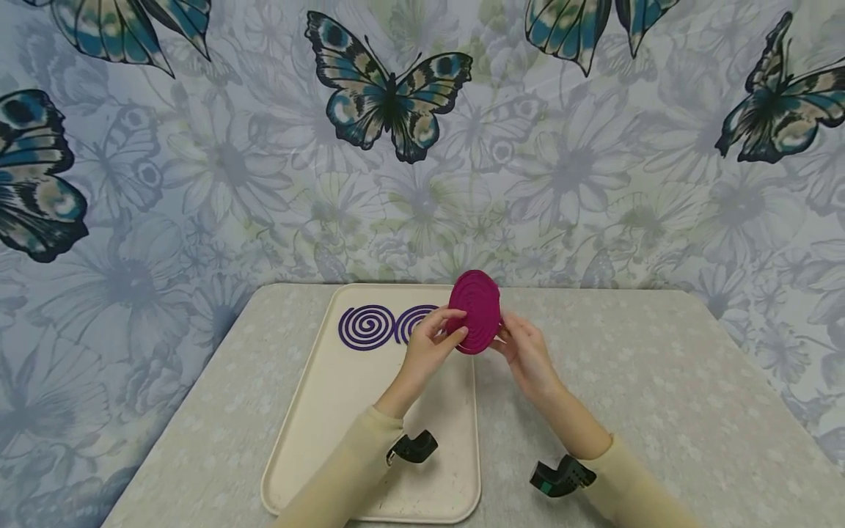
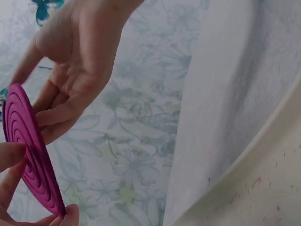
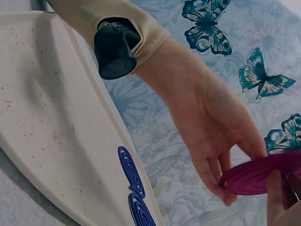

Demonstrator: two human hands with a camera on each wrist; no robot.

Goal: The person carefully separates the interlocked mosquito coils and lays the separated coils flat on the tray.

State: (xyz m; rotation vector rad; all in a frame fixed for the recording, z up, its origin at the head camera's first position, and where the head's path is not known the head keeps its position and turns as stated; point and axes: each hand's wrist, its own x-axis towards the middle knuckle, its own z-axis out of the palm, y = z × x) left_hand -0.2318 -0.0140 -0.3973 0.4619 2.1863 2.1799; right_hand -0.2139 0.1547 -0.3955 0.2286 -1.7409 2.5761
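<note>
Both hands hold a magenta mosquito coil (image 1: 474, 312), a flat, tightly wound spiral disc tilted nearly upright above the tray's far right corner. My left hand (image 1: 424, 352) pinches its left side, thumb and fingers over the face. On the opposite rim, the fingers of my right hand (image 1: 528, 359) grip the edge; part of them is hidden behind the disc. In the left wrist view the rings of the coil (image 2: 35, 155) show between the two hands. Two loose purple spiral coils (image 1: 367, 328) lie side by side at the tray's far end, the right one partly covered by my left hand.
The cream tray (image 1: 370, 447) lies lengthwise on a pale patterned table (image 1: 660, 381), below my left arm. Small reddish crumbs dot its surface. Behind the table hangs a butterfly-and-flower cloth (image 1: 561, 220). Each sleeve cuff carries a dark wrist camera (image 1: 561, 477).
</note>
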